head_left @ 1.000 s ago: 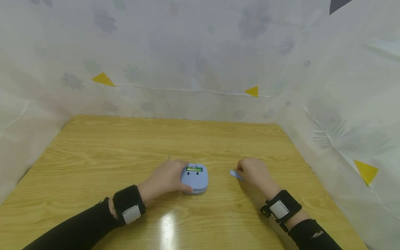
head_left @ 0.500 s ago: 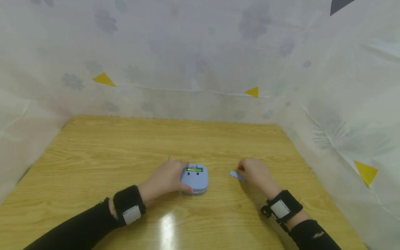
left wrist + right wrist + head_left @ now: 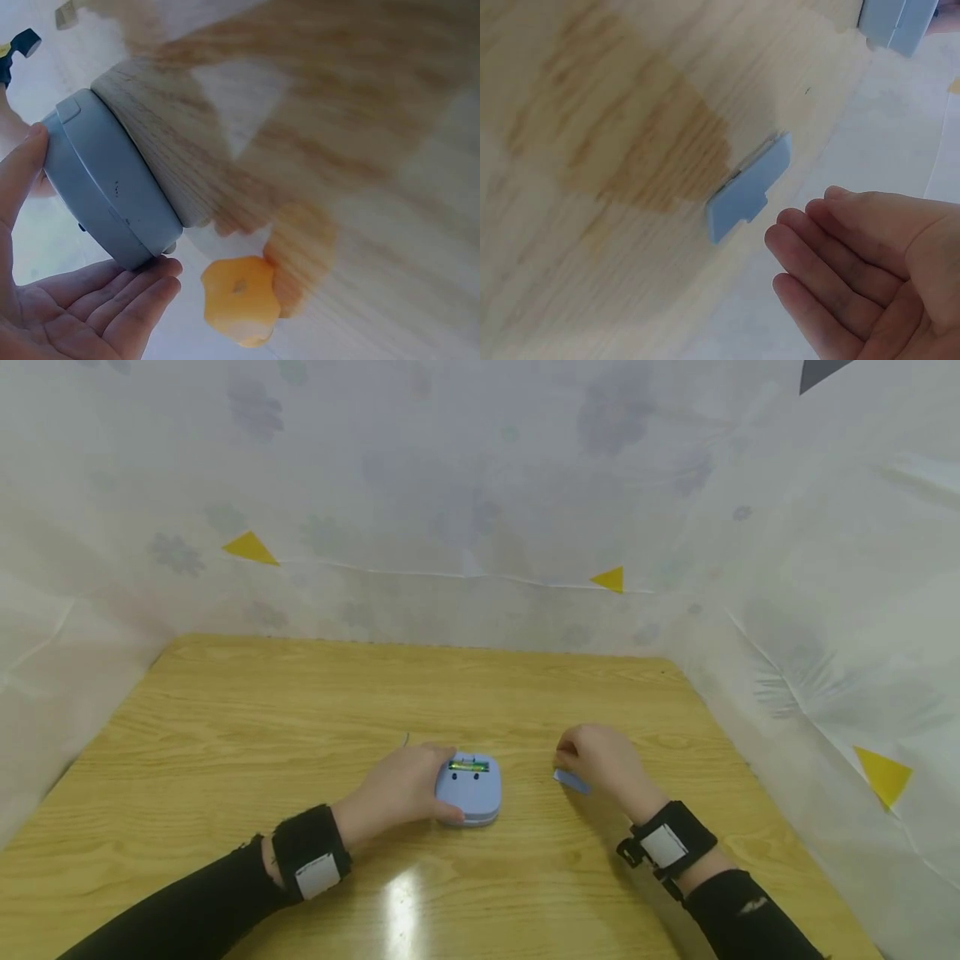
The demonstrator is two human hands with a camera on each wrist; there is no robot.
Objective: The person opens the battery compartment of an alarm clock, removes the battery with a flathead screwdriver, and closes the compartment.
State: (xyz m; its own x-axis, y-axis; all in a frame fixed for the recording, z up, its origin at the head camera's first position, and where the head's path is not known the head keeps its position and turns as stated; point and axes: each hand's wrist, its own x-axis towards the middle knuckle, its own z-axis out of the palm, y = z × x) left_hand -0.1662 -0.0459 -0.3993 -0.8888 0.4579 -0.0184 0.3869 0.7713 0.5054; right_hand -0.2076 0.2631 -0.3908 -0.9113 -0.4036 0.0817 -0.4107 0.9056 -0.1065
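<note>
And the glossy, yellow-brown wood-grain tabletop (image 3: 315, 693) is occupied by a rounded-square pale-blue plastic case (image 3: 468, 795); apart from it, a flat, tabbed pale-blue strip (image 3: 750, 187) is seen lying.

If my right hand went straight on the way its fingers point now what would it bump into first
Probably the small blue cover lying on the table, just ahead of your right hand in the right wrist view. Depth is unclear, so the hand might pass over it instead.

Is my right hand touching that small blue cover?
Apart: the right wrist view shows a visible gap between the right hand and the blue cover.
</note>
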